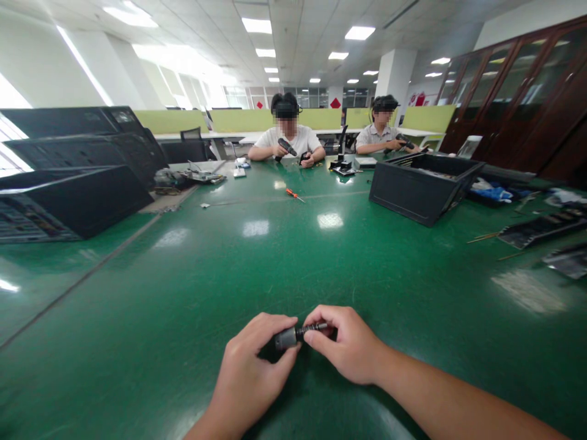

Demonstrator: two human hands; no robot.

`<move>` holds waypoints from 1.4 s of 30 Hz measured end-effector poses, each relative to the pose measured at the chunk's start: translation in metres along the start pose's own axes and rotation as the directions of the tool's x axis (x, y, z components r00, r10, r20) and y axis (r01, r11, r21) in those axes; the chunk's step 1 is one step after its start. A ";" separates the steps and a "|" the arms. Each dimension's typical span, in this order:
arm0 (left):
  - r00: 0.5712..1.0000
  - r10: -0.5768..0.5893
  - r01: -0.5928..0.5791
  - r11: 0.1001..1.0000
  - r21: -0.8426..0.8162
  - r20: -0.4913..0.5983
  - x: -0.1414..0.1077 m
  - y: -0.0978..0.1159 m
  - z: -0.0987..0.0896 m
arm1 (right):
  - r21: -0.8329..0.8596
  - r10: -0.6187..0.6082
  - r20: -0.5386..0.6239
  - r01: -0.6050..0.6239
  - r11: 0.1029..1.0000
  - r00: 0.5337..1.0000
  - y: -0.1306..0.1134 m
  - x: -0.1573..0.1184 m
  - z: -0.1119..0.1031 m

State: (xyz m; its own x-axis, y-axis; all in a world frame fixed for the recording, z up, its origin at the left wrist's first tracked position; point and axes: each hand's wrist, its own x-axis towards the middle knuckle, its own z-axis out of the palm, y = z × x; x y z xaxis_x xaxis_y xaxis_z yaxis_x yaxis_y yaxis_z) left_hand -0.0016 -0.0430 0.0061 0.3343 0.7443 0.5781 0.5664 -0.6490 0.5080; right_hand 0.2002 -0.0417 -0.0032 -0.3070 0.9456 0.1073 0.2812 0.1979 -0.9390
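Observation:
Near the front of the green table, my left hand [257, 363] grips a small grey cylinder [287, 339] that looks like a motor housing, thumb and fingers at its sides. Out of its right end comes a thin, dark and silvery ringed shaft [314, 330]. My right hand [346, 342] pinches that shaft between thumb and fingertips. Both parts lie in one line, held low over the tabletop. Whether the shaft is fixed in the cylinder or loose, I cannot tell.
An orange screwdriver [293, 194] lies mid-table. Black bins [413, 195] stand at right, large black cases [82, 201] at left. Across the table, a person in white [293, 140] and another person [380, 134] hold tools. Scrap parts [545, 232] with thin rods lie far right.

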 end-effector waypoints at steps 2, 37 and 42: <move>1.000 -0.004 0.004 1.000 0.004 0.002 0.000 0.000 0.000 | 0.001 -0.005 0.001 0.005 1.000 1.000 0.000 0.000 0.000; 1.000 -0.007 0.007 1.000 0.012 -0.007 -0.001 -0.002 -0.004 | 0.074 0.031 0.004 -0.031 0.997 1.000 0.003 0.000 0.003; 1.000 -0.009 0.009 1.000 0.007 -0.011 0.000 -0.001 -0.003 | 0.072 0.031 0.006 -0.032 0.997 0.999 0.002 0.000 0.003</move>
State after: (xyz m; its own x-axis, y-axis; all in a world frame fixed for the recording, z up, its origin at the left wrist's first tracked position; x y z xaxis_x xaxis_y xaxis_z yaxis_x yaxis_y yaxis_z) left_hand -0.0050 -0.0428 0.0075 0.3214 0.7481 0.5805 0.5744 -0.6414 0.5086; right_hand 0.1983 -0.0416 -0.0062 -0.3032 0.9499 0.0758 0.2250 0.1487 -0.9629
